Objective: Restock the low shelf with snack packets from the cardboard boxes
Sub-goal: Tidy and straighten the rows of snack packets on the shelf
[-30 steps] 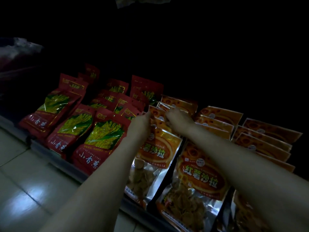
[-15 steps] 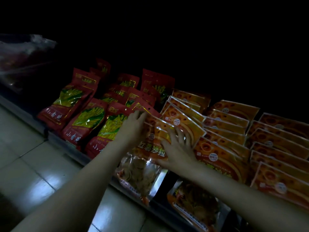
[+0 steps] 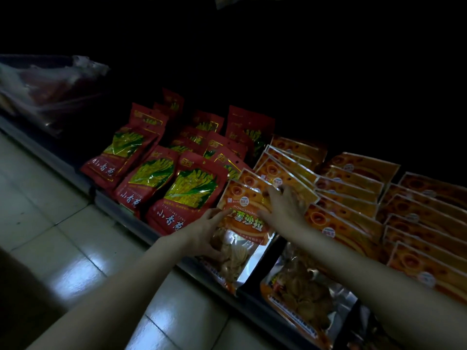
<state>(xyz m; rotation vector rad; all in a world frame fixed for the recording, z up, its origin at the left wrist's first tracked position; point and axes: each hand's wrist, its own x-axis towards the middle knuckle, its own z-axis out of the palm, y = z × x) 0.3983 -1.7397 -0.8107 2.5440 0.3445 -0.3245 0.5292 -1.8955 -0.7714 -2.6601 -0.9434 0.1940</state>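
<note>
Fingers of the left hand [image 3: 207, 236] curl around the lower left edge of an orange snack packet [image 3: 242, 223], with the thumb on its clear window and the fingertips on its printed front. Fingers of the right hand [image 3: 285, 208] lie spread and fairly straight, pressed flat on the same packet's upper part, near its top corner at 1 o'clock.

The packet sits at the front of the low shelf [image 3: 121, 210], just right of centre in the view, with its bottom end hanging over the shelf lip towards 6 o'clock. It leans back on a row of matching orange packets [image 3: 290, 170] fanning away towards 1 o'clock.

The likely risk is a slide: the packet looks glossy and overhangs the edge, so if the hands let go before it is pushed back, it could slip off onto the tiled floor [image 3: 63, 238]. Pressing too hard could also topple the leaning row behind it, or nudge the red packets [image 3: 187, 195] just beside it at 10 o'clock.

The packet is a flat pouch, orange on the upper part with white characters, and with a clear silver-edged window lower down showing pale, thin chip-like pieces. The light is very dim, and the shelf's back is lost in darkness. No cardboard boxes are visible.
</note>
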